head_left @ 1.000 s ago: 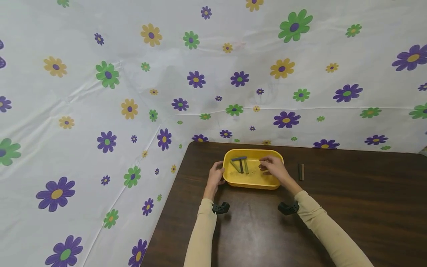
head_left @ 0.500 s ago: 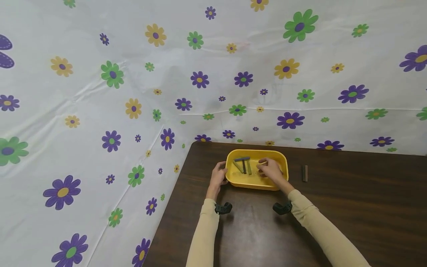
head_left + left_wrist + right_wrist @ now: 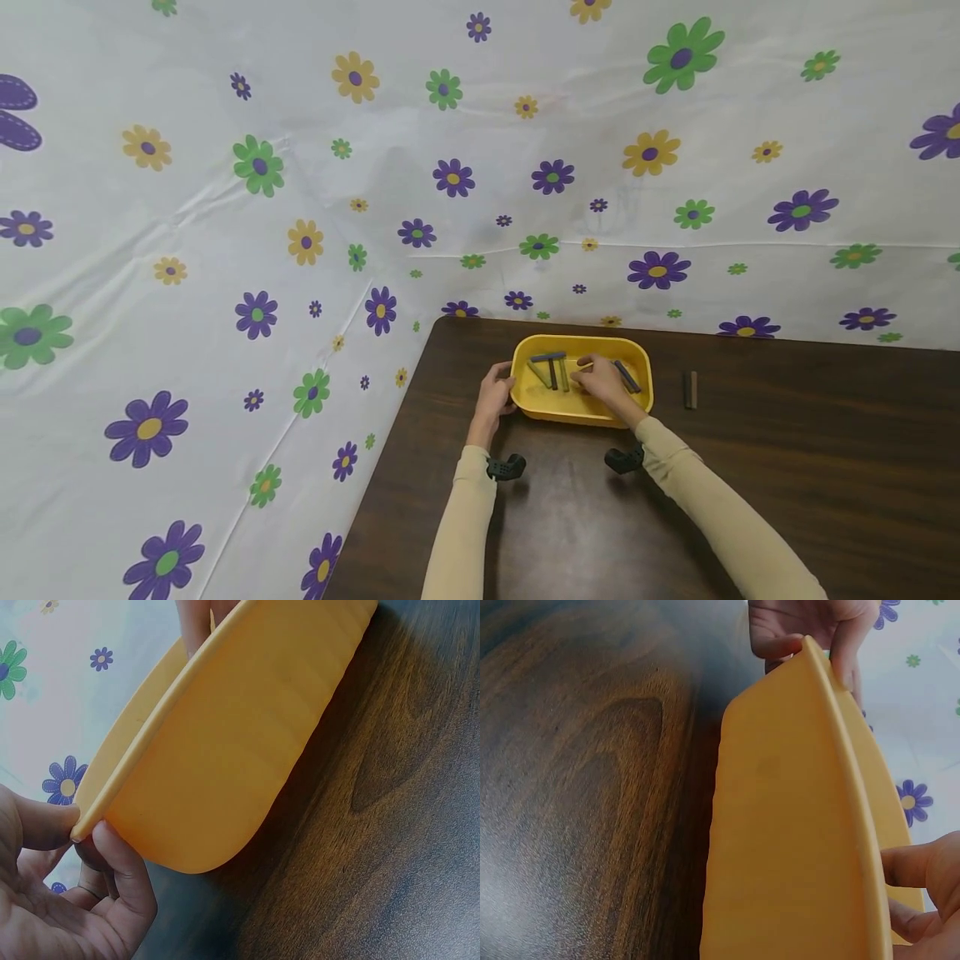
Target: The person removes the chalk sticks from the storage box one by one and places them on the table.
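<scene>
A yellow plastic tub (image 3: 570,410) stands on the table, with several thin coloured sticks in it. On its left side lie a blue stick (image 3: 548,357), a dark stick (image 3: 553,374) and greenish sticks (image 3: 538,373). Dark blue sticks (image 3: 627,377) lie at the right end. My left hand (image 3: 494,393) grips the tub's left rim between thumb and fingers, plain in the left wrist view (image 3: 75,892). My right hand (image 3: 604,382) reaches inside the tub, fingers bent near the middle. The tub's wall hides its fingertips in the right wrist view, so anything pinched there cannot be made out.
Right of the tub, a dark stick (image 3: 686,390) and a brown stick (image 3: 693,390) lie side by side on the dark wooden table (image 3: 810,450). A flower-printed white sheet (image 3: 480,133) hangs behind the table and along its left side.
My right hand has shifted left within the tub, uncovering the dark blue sticks at the right end. The left hand keeps its hold on the rim. The head view has turned slightly.
</scene>
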A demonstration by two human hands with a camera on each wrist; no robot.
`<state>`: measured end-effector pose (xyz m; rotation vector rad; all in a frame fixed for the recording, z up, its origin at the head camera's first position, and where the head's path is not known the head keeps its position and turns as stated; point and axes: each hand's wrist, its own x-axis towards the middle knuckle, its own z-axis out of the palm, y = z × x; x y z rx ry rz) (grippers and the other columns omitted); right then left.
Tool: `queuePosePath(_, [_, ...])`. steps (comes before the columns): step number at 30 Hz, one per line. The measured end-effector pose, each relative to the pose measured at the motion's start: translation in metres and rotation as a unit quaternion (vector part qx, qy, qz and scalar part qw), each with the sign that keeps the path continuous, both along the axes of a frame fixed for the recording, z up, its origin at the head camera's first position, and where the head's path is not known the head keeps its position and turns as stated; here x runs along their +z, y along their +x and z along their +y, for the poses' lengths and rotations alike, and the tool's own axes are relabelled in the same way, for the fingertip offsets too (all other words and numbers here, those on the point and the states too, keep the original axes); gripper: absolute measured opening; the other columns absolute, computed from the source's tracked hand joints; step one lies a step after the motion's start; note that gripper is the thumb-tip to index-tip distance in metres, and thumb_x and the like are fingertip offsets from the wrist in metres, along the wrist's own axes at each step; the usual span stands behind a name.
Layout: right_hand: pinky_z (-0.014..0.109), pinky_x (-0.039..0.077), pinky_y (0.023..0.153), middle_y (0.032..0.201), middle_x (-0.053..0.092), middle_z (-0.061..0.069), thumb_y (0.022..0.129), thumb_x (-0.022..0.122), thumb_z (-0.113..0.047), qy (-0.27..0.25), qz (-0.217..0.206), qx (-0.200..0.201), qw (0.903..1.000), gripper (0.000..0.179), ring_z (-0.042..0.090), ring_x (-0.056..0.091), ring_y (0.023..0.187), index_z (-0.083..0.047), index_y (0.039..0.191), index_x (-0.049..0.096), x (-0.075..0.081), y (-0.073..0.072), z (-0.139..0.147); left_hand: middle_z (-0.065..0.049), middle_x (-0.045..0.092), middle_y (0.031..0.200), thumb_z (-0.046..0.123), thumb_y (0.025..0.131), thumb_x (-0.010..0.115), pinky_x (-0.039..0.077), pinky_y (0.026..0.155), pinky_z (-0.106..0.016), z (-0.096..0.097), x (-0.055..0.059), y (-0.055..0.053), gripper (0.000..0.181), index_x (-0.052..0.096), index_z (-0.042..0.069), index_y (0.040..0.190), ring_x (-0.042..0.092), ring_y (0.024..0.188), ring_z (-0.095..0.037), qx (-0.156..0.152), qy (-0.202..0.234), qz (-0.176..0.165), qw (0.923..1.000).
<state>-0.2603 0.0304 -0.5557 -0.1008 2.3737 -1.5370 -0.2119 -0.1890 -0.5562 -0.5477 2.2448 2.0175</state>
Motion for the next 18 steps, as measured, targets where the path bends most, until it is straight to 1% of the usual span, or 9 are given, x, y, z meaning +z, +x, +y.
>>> queuePosePath(3, [0.044,0.058,0.08,0.127,0.061,0.036,0.101,0.062,-0.009,0.02,0.015,0.011,0.9996,0.042,0.041,0.068,0.1,0.014,0.136,0.053,-0.002,-0.003,-0.002,-0.024,0.062,0.119,0.013,0.104,0.054,0.047,0.054,-0.024,0.0,0.001,0.0,0.042,0.057,0.01,0.145,0.057,0.074,-0.02,0.0,0.003,0.003,1.0])
queuePosePath(7, [0.044,0.058,0.076,0.123,0.062,0.037,0.099,0.063,-0.004,0.033,0.032,0.023,0.9987,0.04,0.042,0.068,0.096,0.016,0.132,0.054,-0.006,-0.008,-0.007,-0.024,0.062,0.12,0.013,0.104,0.054,0.047,0.053,-0.023,0.0,0.001,0.0,0.042,0.057,0.01,0.145,0.057,0.074,-0.02,0.003,0.002,0.003,1.0])
queuePosePath(13, [0.048,0.056,0.081,0.118,0.065,0.033,0.095,0.067,-0.003,0.057,0.046,0.034,0.9967,0.042,0.043,0.066,0.102,0.015,0.13,0.055,-0.015,-0.015,-0.015,-0.024,0.062,0.12,0.013,0.104,0.053,0.048,0.055,-0.024,0.002,0.0,0.002,0.042,0.056,0.01,0.146,0.057,0.076,-0.02,-0.002,-0.004,-0.002,1.0])
queuePosePath(18, [0.048,0.055,0.077,0.105,0.069,0.03,0.092,0.069,-0.003,0.073,0.063,0.035,0.9948,0.044,0.04,0.067,0.091,0.016,0.129,0.055,-0.018,-0.019,-0.02,-0.023,0.062,0.121,0.013,0.105,0.053,0.047,0.056,-0.024,0.003,0.001,0.002,0.041,0.057,0.011,0.146,0.056,0.076,-0.02,0.002,-0.007,-0.002,1.0])
